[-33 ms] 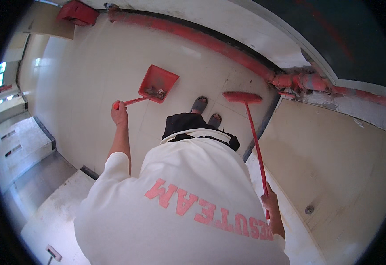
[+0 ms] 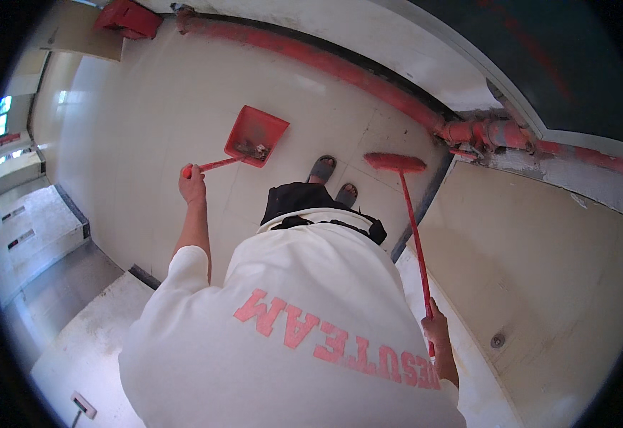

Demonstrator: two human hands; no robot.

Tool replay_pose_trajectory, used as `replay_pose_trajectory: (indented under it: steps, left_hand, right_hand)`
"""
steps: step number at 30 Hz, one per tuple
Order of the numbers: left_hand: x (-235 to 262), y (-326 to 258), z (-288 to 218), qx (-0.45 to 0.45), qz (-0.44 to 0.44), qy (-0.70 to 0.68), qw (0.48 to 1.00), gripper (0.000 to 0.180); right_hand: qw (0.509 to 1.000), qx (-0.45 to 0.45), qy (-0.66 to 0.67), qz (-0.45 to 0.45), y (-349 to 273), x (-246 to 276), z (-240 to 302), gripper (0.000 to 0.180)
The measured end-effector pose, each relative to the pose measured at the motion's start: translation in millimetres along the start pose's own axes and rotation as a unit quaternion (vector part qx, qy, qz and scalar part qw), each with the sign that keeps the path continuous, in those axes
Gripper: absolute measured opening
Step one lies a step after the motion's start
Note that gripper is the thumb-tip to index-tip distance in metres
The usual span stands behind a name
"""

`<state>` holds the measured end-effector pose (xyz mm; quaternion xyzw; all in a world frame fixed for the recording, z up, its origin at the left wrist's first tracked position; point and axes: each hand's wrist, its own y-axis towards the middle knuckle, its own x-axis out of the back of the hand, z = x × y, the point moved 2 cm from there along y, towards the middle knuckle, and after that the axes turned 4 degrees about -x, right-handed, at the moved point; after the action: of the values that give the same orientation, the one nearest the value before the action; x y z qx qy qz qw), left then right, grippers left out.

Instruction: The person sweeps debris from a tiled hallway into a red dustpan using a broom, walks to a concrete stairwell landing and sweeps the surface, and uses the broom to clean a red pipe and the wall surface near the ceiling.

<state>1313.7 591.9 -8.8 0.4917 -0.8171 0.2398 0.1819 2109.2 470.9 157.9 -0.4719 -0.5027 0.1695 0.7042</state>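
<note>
My left hand (image 2: 192, 184) is closed around the handle end of a red dustpan (image 2: 253, 130). Some dirt and small scraps lie in the pan, gathered near its handle side. On the right, my right hand (image 2: 436, 326) is wrapped round the long red stick of a broom (image 2: 395, 162). The broom's red head is at floor level, to the right of my feet and near the wall. Dark specks of dirt (image 2: 388, 133) are scattered on the tiles just beyond the broom head.
A thick red pipe (image 2: 311, 63) runs along the far wall, with joints at the right corner. A beige panel (image 2: 533, 264) stands along my right side. At the far left is a red box-like object (image 2: 127, 19). My sandalled feet (image 2: 323, 168) stand between dustpan and broom.
The broom head has shifted slightly to the right and a little nearer. The dustpan and my left hand have hardly moved.
</note>
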Motion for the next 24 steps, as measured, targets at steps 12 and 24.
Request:
replay_pose_trajectory:
  steps: [12, 24]
  left_hand:
    - [89, -66, 27, 0.083, -0.110, -0.073, 0.988, 0.026]
    - [137, -87, 71, 0.129, -0.154, -0.088, 0.976, 0.024]
  right_hand:
    - [0.994, -0.003, -0.071, 0.080, 46, -7, -49, 0.084]
    - [0.991, 0.055, -0.104, 0.068, 45, 3, 10, 0.085]
